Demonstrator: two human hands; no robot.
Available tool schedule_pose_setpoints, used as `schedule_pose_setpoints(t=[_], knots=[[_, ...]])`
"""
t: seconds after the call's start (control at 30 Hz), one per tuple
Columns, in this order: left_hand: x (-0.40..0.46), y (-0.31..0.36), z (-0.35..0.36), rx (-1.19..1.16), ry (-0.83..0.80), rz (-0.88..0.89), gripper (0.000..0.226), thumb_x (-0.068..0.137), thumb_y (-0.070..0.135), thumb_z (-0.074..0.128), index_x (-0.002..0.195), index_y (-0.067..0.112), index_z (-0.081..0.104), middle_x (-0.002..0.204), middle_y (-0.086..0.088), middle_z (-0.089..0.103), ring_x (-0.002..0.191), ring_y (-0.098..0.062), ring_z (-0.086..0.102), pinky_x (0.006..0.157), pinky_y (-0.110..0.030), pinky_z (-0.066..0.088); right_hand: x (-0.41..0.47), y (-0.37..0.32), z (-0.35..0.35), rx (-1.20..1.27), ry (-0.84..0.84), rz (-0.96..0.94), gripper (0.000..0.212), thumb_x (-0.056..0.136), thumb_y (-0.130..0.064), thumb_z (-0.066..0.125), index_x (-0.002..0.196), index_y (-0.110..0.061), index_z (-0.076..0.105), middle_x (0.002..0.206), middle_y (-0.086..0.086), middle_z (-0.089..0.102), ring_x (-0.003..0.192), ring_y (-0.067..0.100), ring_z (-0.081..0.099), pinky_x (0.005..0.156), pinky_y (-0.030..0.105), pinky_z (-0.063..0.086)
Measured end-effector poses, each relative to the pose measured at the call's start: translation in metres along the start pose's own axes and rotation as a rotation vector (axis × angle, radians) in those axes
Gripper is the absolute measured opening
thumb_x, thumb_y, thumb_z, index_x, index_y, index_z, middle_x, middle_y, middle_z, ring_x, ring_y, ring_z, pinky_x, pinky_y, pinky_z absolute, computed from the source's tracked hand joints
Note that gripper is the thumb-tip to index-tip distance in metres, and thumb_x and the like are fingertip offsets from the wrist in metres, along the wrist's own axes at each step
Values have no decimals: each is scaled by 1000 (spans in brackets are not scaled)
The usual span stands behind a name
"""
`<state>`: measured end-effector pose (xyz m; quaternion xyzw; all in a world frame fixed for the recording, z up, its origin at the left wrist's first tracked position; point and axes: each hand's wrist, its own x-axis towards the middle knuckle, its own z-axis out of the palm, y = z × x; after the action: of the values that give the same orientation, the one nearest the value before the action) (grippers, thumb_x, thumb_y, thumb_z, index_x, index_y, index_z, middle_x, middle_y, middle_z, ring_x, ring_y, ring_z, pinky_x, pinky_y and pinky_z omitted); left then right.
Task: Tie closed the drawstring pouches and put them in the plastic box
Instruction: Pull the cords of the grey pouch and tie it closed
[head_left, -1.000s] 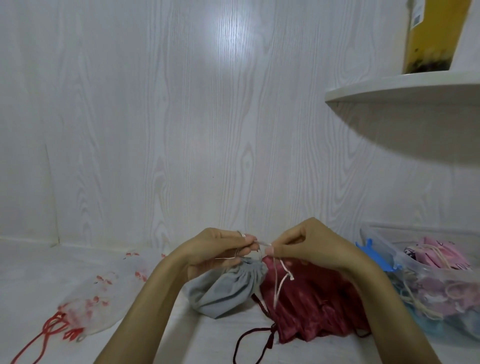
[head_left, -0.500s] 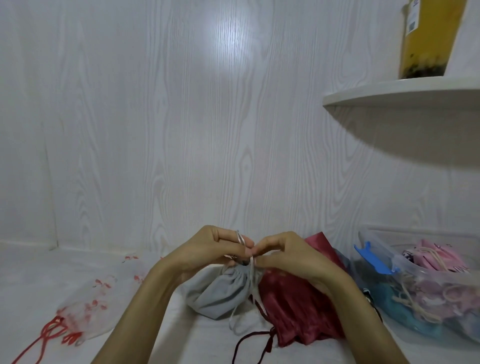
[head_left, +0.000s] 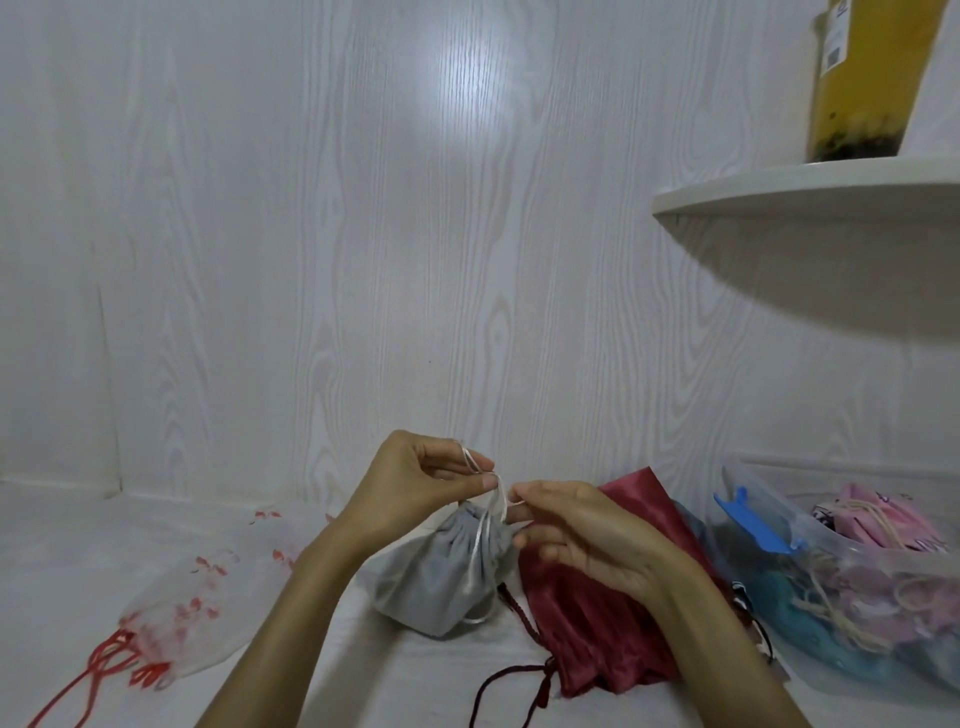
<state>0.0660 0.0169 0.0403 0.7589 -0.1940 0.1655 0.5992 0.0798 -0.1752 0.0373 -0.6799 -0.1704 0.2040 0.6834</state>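
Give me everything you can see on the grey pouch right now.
The grey pouch is soft, matte cloth, lying on the white surface with its mouth gathered shut and pointing up. Pale, shiny drawstrings run from the neck down its front, ends curling near its base. The left hand pinches the cord above the neck; the right hand holds it from the other side. Its right side lies against the red satin pouch. Whether a knot is finished cannot be told.

Bright wall (head_left: 467, 67) glare, shelf (head_left: 810, 182) shadow, soft focus
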Motion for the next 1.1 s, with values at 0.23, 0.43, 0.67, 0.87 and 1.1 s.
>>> schedule_pose_setpoints(t=[0.23, 0.43, 0.67, 0.87, 1.1], knots=[[0, -1, 6, 68, -35, 52, 12, 72, 10, 80, 84, 8, 77, 76, -6, 75, 73, -18, 73, 72, -23, 57, 0, 3, 0, -100, -45, 54, 30, 89, -20, 63, 115, -7, 66, 92, 4, 67, 64, 5, 63, 52, 14, 45], [1, 1, 6, 16, -27, 52, 14, 73, 8, 78, 87, 7, 77, 80, -3, 76, 80, -16, 73, 77, -20, 56, 1, 2, 5, -115, 118, -20, 17, 84, -24, 68, 95, -12, 74, 69, -3, 67, 53, 3, 56, 49, 14, 42], [2, 1, 5, -13, 22, -1, 11, 76, 11, 77, 87, 11, 78, 84, 9, 76, 81, -7, 72, 70, -9, 50, -4, -1, -15, -1026, 942, -462, 14, 88, -29, 63, 90, -23, 75, 85, -8, 69, 68, 1, 53, 53, 8, 30], [2, -2, 8, -1, -49, -33, 15, 76, 8, 76, 91, 6, 77, 84, 1, 77, 81, -6, 72, 70, -8, 49, -11, 4, -40, -1091, 603, 32, 31, 80, -22, 71, 110, -21, 69, 83, -9, 64, 78, 9, 64, 75, 26, 53], [1, -3, 9, 0, -90, -43, 15, 76, 11, 76, 91, 8, 77, 84, -2, 77, 81, -11, 73, 71, -12, 52, -11, -10, -22, -858, 224, -212, 34, 84, -19, 69, 114, -34, 63, 107, -9, 65, 59, -6, 57, 62, 10, 46]])
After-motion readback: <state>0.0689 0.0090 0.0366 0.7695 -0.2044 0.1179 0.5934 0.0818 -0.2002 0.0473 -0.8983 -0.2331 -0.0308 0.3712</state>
